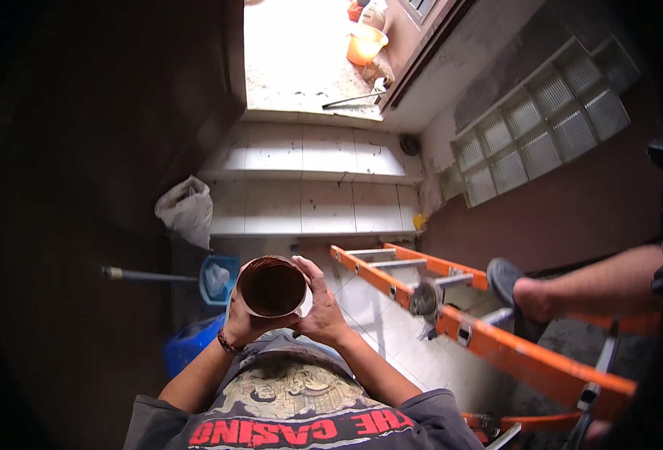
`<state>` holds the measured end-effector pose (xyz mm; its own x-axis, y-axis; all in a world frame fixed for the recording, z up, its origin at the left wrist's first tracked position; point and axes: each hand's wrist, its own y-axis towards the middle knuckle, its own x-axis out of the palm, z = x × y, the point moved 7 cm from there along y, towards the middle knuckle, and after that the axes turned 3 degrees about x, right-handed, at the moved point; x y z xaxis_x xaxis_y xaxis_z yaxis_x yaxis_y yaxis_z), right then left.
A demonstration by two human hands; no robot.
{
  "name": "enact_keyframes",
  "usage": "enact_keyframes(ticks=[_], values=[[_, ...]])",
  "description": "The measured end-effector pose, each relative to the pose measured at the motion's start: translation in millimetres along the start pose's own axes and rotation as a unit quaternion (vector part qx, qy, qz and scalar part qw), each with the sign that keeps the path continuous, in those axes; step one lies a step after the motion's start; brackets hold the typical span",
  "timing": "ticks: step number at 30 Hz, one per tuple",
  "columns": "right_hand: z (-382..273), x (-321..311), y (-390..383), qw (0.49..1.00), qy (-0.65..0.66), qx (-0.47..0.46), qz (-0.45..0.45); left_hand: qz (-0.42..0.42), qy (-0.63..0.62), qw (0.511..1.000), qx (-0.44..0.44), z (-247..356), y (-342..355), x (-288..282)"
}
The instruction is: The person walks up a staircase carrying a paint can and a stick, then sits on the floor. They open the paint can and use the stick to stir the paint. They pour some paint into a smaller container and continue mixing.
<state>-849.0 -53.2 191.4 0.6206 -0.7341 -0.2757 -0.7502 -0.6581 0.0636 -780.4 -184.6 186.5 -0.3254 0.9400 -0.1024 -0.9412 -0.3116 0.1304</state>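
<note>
In front of my chest I hold a round, brown container [273,289] with a wide open mouth facing up and ridges on its inner wall. It may be a can or a short tube; its bottom is hidden. My left hand [244,321] is closed round its left and near side. On the right side my right hand [321,312] grips it, with the fingers along the wall and the thumb at the near side. The inside is dark, and I cannot make out any contents.
An orange ladder [534,360] stands at my right, with another person's sandalled foot [507,283] on it. To the left are a blue dustpan [229,268], a blue bin [193,346] and a white sack [185,206]. Tiled steps [301,204] rise ahead toward a bright doorway.
</note>
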Motion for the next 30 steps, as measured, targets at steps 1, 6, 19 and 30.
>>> enact_keyframes(ticks=[1,6,19,30], values=[[5.9,-12.4,24.8,0.999,-0.029,-0.011,0.022,-0.005,-0.093,0.995,-0.017,-9.9,27.7,1.5],[81.7,-61.9,130.6,0.977,-0.059,0.201,0.029,-0.002,-0.022,1.000,-0.001,-52.1,162.2,-27.3],[232.4,-114.5,101.2,0.743,-0.044,0.646,0.168,-0.100,-0.108,0.987,0.061,21.8,559.7,-109.5],[204.2,-75.0,101.9,0.638,0.071,0.723,0.255,-0.124,-0.106,0.987,0.009,42.8,701.4,-119.3]])
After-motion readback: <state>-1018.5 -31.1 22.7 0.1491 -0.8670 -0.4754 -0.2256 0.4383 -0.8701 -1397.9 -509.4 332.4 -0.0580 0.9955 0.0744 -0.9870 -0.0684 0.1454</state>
